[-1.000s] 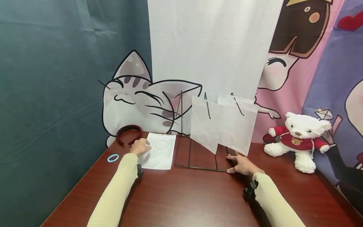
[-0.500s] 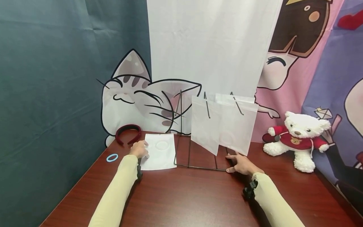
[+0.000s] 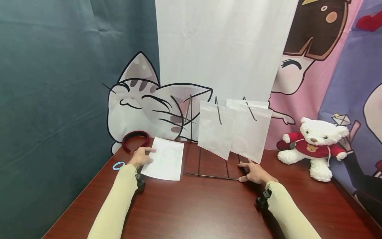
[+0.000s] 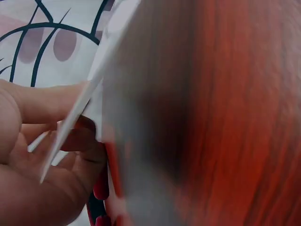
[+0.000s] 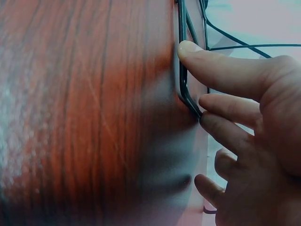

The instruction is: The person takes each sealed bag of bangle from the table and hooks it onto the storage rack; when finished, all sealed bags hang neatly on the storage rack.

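My left hand (image 3: 139, 158) pinches the left edge of a flat white zip bag (image 3: 165, 166) over the table's left half. A faint ring shape shows through the bag. In the left wrist view, the bag's edge (image 4: 77, 113) runs between thumb and fingers. My right hand (image 3: 253, 172) holds the front right corner of a black wire rack (image 3: 209, 177). The right wrist view has the thumb on the rack's rod (image 5: 182, 70) and two fingertips at its bend. Two hooks carry hanging zip bags, a middle bag (image 3: 215, 129) and a right bag (image 3: 252, 132); the left hook (image 3: 187, 111) is bare.
A dark red headband (image 3: 135, 134) and a light blue ring (image 3: 118, 166) lie left of my left hand. A white teddy bear (image 3: 314, 146) in a red top sits at the far right. Printed curtains (image 3: 221, 43) stand right behind the table.
The bag at my left hand has come up off the table at its left side and shifted slightly left and nearer. The right hand stays on the rack; the middle bag sways a little.
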`<state>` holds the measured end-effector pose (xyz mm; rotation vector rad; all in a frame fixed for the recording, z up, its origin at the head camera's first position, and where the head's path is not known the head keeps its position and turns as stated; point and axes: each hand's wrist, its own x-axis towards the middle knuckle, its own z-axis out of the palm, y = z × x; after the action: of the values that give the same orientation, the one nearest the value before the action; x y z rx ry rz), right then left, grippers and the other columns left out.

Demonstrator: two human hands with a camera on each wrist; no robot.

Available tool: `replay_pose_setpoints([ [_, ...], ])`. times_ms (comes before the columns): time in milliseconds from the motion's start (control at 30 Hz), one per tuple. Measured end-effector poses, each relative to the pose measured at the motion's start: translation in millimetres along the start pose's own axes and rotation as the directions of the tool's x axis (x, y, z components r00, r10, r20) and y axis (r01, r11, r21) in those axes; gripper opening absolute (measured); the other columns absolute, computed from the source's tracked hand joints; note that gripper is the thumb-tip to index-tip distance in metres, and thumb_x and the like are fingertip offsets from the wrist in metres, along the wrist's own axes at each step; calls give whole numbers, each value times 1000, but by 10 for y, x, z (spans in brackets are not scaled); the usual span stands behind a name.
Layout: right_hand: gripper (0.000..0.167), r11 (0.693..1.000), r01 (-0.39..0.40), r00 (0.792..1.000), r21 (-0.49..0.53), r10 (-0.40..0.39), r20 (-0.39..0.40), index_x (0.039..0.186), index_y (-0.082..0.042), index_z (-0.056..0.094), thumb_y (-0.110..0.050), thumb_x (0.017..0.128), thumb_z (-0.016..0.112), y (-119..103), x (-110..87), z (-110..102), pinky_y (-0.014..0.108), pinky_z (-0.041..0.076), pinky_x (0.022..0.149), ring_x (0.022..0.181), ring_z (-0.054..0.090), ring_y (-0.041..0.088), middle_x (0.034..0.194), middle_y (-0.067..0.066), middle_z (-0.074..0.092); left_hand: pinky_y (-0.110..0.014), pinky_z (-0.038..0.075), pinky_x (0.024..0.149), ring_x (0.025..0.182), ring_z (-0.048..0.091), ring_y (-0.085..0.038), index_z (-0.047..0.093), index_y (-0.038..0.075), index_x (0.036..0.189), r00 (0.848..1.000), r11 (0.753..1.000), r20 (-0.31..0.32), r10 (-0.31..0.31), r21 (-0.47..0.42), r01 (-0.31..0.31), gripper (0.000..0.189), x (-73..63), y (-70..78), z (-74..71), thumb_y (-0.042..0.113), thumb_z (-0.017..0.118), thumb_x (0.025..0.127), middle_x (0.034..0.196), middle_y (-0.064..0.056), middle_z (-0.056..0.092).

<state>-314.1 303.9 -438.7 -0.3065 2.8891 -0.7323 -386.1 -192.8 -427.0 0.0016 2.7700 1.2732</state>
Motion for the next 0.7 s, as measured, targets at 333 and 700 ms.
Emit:
replay_pose_setpoints([
  [333, 70, 1000, -8, 1000, 11, 8, 6, 139, -5, 59, -24, 78, 85, -5, 0, 3, 64, 40, 107, 133, 46, 54, 152, 38, 36, -39, 47, 86, 103, 53, -29, 69, 15, 130, 969, 978, -137, 206, 1, -208, 48, -72, -55, -72, -4, 68, 86, 128, -21, 63],
  [700, 70, 1000, -20, 1000, 11, 20, 9, 139, -3, 58, -25, 78, 85, -3, 2, -7, 70, 31, 111, 140, 29, 62, 156, 43, 18, -24, 50, 76, 93, 58, -24, 68, 17, 132, 918, 918, -118, 378, -84, -389, 50, -231, -41, -215, -5, 69, 87, 135, -15, 64],
])
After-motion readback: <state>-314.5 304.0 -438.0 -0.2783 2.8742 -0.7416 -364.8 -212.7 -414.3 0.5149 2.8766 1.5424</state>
